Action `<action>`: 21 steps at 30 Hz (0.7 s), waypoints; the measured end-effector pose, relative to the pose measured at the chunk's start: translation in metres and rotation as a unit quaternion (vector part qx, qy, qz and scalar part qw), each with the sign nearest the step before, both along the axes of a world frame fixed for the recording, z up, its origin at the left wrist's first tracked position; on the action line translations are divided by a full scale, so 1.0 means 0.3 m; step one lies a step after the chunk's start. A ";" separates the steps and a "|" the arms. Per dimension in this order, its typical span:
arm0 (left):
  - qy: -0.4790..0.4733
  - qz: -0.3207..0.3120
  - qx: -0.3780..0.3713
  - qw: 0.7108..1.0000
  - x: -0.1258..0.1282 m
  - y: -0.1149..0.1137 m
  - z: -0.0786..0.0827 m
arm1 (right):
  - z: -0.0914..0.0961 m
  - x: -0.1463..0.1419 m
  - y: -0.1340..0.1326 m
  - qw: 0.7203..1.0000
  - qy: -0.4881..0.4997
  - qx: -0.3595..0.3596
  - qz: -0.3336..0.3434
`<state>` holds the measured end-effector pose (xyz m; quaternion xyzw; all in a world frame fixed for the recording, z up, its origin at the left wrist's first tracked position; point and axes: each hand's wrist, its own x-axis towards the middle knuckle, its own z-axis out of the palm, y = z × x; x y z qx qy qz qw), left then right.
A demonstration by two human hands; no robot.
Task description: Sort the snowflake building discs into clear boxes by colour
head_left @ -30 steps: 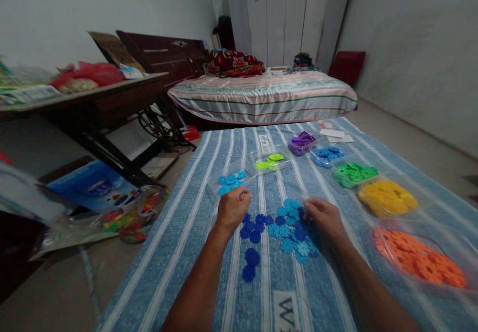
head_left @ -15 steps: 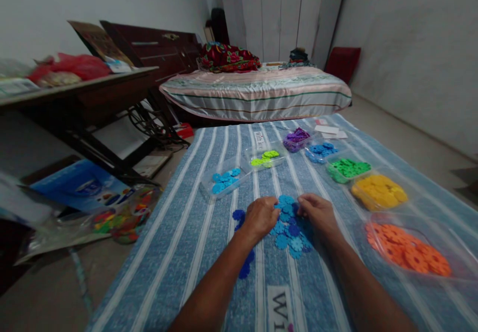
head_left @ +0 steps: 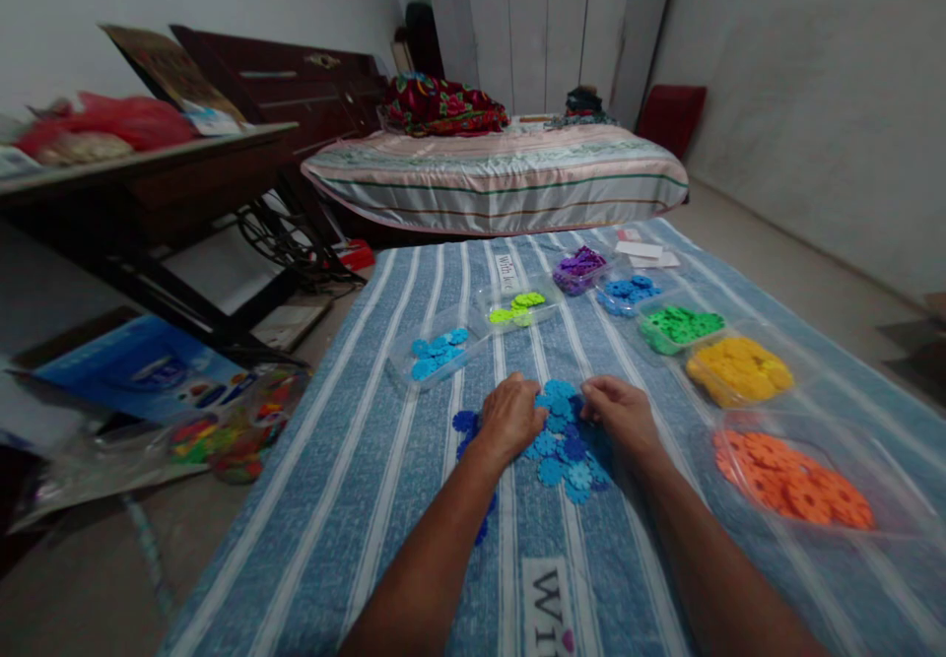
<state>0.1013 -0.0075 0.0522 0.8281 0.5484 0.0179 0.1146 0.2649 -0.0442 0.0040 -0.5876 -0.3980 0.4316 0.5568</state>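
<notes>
Seven clear tubs (head_left: pixel 879 480) of discs (head_left: pixel 809 494) line one striped cloth (head_left: pixel 332 430); one pile of blue discs (head_left: pixel 566 445) lies between left hand (head_left: pixel 511 416) and right hand (head_left: pixel 619 419), fingers curled, any grip impossible to tell.

The left hand (head_left: pixel 511 417) partly hides dark blue discs (head_left: pixel 465 422); whether the right fingers (head_left: pixel 602 394) pinch anything is unclear; the bottom edge crops large lettering (head_left: pixel 545 596).

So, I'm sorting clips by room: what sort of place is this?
Probably a home bedroom: a bed with red floral bedding on it, and what looks like a tall wardrobe behind.
</notes>
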 end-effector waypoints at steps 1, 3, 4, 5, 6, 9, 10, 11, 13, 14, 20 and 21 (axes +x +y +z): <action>-0.003 -0.001 -0.003 1.000 -0.002 0.001 -0.001 | -0.001 0.000 0.001 1.000 0.003 0.000 0.000; -0.015 -0.003 -0.003 1.000 -0.005 0.004 -0.004 | 0.000 -0.001 0.002 1.000 0.008 0.001 0.000; -0.022 -0.004 -0.003 1.000 -0.007 0.005 -0.005 | 0.001 -0.001 0.002 1.000 0.009 0.001 -0.001; -0.030 -0.006 -0.002 1.000 -0.009 0.006 -0.008 | 0.003 -0.001 0.002 1.000 0.010 0.001 -0.001; -0.039 -0.006 -0.001 0.999 -0.011 0.006 -0.011 | 0.004 -0.002 0.002 1.000 0.010 0.001 -0.003; -0.092 0.004 0.004 0.996 -0.017 0.009 -0.024 | 0.008 -0.003 0.000 1.000 0.012 0.000 -0.004; -0.118 0.010 0.004 0.993 -0.021 0.012 -0.028 | 0.009 -0.004 0.000 1.000 0.014 0.000 -0.006; -0.144 0.018 0.004 0.989 -0.028 0.018 -0.029 | 0.009 -0.005 0.000 1.000 0.016 0.000 -0.008; -0.190 0.039 0.015 0.981 -0.049 0.040 -0.016 | 0.011 -0.006 -0.001 1.000 0.016 0.001 -0.010; -0.203 0.056 0.034 0.977 -0.066 0.056 0.000 | 0.011 -0.007 -0.001 1.000 0.015 0.002 -0.011; -0.159 0.211 0.274 0.925 -0.201 0.155 0.148 | 0.007 -0.004 0.001 1.000 0.005 0.007 -0.007; -0.153 0.222 0.291 0.918 -0.214 0.157 0.159 | 0.005 -0.003 0.002 1.000 0.004 0.007 -0.007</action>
